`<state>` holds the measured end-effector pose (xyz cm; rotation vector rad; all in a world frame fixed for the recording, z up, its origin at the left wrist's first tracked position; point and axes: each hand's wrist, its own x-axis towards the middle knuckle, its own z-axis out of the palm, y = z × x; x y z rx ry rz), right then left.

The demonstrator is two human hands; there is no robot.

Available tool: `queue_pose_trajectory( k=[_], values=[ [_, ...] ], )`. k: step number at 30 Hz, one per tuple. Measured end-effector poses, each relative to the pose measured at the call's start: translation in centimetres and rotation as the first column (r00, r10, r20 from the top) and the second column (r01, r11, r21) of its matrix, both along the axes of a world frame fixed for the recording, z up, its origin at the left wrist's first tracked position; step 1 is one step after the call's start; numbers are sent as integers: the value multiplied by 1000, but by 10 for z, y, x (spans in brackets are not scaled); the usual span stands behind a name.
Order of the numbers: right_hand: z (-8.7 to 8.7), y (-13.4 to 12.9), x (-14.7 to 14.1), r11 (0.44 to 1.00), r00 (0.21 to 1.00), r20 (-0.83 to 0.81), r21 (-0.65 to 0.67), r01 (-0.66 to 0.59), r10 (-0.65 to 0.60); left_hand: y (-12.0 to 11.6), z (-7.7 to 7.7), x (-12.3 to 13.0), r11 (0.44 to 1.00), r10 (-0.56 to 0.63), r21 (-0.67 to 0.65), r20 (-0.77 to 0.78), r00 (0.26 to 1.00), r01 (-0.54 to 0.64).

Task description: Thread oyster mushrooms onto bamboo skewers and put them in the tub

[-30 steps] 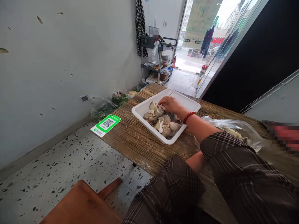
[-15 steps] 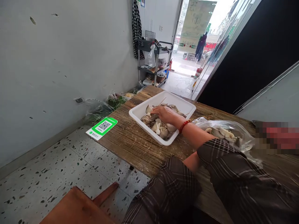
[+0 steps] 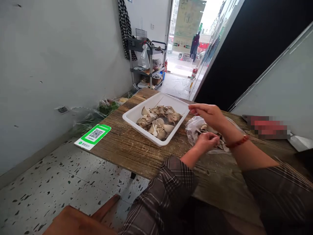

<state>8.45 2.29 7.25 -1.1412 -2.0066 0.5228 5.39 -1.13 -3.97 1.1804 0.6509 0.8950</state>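
A white plastic tray (image 3: 133, 121) holds a heap of torn oyster mushrooms (image 3: 160, 129). Right of it lies a clear plastic bag (image 3: 192, 125) with more oyster mushrooms inside, partly covered by my hands. My left hand (image 3: 205, 142) is at the bag's near side, its fingers curled in; what they grip is hidden. Above the bag, close to the tray's right rim, hovers my right hand (image 3: 210, 115). Its fingers stretch out toward the tray, and I see nothing held in it. A red bracelet (image 3: 238, 142) circles the right wrist.
Both tray and bag rest on a wooden table (image 3: 137, 147). A green-and-white QR code card (image 3: 94, 137) lies at its left corner. A blurred red item (image 3: 269, 127) is at the right. Below stands a wooden stool (image 3: 78, 222); a cart (image 3: 146, 62) is by the doorway.
My right hand has left the mushrooms in the tray and moved right, over the bag. My left hand, hidden before behind the right arm, now shows at the bag. The view has shifted right.
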Motion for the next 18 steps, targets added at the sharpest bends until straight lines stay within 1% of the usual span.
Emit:
queue_pose_trajectory(
  k=[2,4,7,10,12,14,18],
  values=[
    [-2,-25,40,988,987,-63,-41,146,-149,-2,2,-3,999,17,-43,-26,1000,-18],
    [-6,-51,76,961,956,-101,-50,272,-276,-4,6,-8,999,13,-52,-37,999,-15],
    [-16,-87,121,905,894,-144,-35,423,-424,-2,14,-13,998,41,-39,-25,999,-42],
    [-30,-115,160,835,821,-162,-45,548,-547,2,18,-15,999,52,-9,-2,999,-52],
    [-42,-131,181,794,783,-140,-65,604,-607,4,18,-17,998,65,1,-2,998,-65],
    [-56,-145,198,770,765,-84,-77,634,-638,5,17,-19,997,82,8,-18,996,-82],
    [-82,-167,228,742,739,99,-11,670,-666,10,17,-23,995,97,38,-52,994,-95]
  ],
)
